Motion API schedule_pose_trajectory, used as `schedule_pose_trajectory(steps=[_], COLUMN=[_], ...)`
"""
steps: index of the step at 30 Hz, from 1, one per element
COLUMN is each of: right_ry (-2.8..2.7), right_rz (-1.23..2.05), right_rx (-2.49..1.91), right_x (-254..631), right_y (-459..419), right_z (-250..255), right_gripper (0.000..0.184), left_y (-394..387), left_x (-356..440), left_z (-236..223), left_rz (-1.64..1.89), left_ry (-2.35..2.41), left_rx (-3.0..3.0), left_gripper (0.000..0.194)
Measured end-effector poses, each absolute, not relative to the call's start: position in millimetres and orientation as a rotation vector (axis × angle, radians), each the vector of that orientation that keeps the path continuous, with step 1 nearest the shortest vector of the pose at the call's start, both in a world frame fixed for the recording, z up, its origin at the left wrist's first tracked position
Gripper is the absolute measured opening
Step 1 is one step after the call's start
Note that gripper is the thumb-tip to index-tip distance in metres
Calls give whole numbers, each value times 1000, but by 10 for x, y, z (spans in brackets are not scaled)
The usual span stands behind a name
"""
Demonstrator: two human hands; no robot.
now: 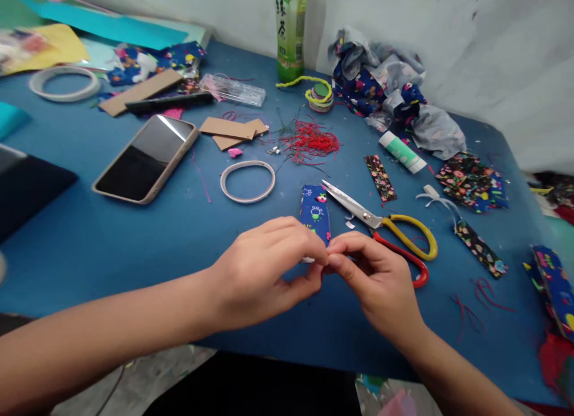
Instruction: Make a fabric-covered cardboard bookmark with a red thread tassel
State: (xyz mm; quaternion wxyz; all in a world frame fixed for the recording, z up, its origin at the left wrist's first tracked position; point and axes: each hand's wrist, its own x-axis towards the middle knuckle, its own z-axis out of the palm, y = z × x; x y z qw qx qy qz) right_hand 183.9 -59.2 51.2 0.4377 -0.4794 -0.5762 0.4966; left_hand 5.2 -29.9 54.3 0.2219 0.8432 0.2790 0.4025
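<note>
Okay, left hand point(269, 269) and right hand point(381, 278) pinched narrow by the blue patterned strip point(315, 210) — green tea bottle point(290, 42) upright behind.

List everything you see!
Cloth strip: 1, blue, centre
Scissors: 1, silver, red, yellow, centre
Floral strips: 2, black, right
Tube: 1, green, right
Thread pile: 1, red, centre
Phone: 1, black, left
Rings: 2, white, left
Cardboard pieces: 3, brown, left
Papers: several, mixed, left
Box: 1, clear, back
Bottle: 1, green, back
Yarn roll: 1, yellow, back
Cloth heap: 1, mixed, back
Table: 1, blue, underneath
Left hand: 1, bare, centre
Right hand: 1, bare, centre
</note>
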Motion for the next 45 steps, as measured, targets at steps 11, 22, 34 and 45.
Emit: schedule_pose_trajectory(steps=[11,22,34,45], right_ry=[-1179,-1120,-1202,-1385], right_rz=[1315,1311,1353,1165], right_rx=[-1110,-1036,-1092,-1044], right_x=[1792,1782,1832,1822], right_y=[-581,-563,-549,-546], right_z=[478,470,505,463], right_gripper=[14,15,12,5], left_y=[-325,-327,-317,-334], left_x=[64,74,81,135], left_z=[512,515,532,495], left_rz=[1142,1166,1193,1114], left_ry=[824,832,759,806], left_rx=[2147,1999,2071,1930], left_gripper=[12,12,20,12])
